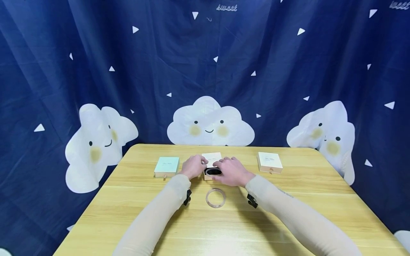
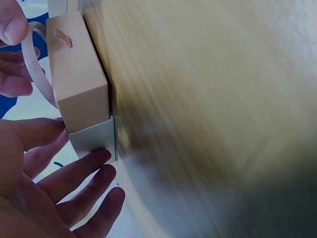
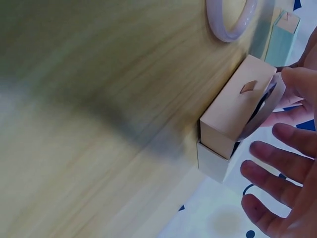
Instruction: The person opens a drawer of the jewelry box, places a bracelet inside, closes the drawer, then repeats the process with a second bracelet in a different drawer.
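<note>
With left fingers [image 2: 77, 171] gripping the white-and-peach rectangular cardboard box [image 3: 233, 104], your right fingers [image 3: 277, 158] pinch the pale-pink round bangle [image 3: 265, 113], seemingly to seat it, so next lower it flat.

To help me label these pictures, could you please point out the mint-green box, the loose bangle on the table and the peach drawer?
Mint-green box [image 1: 168, 164]: head view, on its top face.
Loose bangle [image 3: 227, 36]: right wrist view, on its band.
Peach drawer [image 2: 77, 64]: left wrist view, on its front.

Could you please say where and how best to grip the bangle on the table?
I'd pinch the bangle by its near rim from above, thumb inside: it lies flat, its open centre leaves room, and the drawer box stands beyond it.
</note>
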A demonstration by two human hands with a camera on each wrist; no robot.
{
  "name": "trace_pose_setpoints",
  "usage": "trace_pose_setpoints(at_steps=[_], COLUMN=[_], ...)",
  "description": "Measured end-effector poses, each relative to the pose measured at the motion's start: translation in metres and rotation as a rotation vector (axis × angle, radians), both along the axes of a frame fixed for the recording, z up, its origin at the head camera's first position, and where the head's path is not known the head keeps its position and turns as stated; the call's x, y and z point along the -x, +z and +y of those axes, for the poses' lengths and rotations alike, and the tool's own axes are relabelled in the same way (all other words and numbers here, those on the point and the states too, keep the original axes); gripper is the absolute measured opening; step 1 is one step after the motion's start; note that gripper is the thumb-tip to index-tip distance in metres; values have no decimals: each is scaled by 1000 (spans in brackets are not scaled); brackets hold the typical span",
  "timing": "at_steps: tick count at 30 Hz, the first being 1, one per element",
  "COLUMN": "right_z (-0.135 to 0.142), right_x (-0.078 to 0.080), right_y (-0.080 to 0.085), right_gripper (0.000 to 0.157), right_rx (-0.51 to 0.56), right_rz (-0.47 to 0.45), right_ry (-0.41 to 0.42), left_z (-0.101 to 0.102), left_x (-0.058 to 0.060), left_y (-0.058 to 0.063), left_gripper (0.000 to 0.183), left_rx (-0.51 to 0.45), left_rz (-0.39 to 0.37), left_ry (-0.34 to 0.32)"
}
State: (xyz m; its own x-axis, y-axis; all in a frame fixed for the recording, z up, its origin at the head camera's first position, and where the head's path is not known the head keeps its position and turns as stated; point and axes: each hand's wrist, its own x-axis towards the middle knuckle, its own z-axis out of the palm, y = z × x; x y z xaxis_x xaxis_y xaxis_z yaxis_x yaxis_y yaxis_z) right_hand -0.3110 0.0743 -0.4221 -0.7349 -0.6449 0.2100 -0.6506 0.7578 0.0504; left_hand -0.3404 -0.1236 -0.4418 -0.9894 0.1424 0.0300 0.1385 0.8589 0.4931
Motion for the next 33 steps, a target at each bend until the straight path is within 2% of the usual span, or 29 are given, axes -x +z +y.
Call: trace_pose_setpoints(at_steps=[10, 18, 21, 26, 33], right_z=[2, 4, 3, 2, 1], right_x=[-1, 4, 5, 4, 7], right_y=[-2, -11, -12, -10, -15], right_gripper=[55, 49, 40, 15, 8], right_rx=[78, 109, 129, 148, 151], right_rz=[-24, -23, -10, 6, 18], right_ry=[25, 45, 58, 96, 118], left_z=[1, 2, 2, 2, 1], left_x=[-2, -2, -2, -2, -3], left_y=[3, 4, 5, 5, 4], left_gripper=[24, 24, 24, 24, 24], left_rx=[8, 3, 13, 20, 11], left_rz=[10, -4, 1, 13, 10], left_ry=[5, 2, -1, -4, -8])
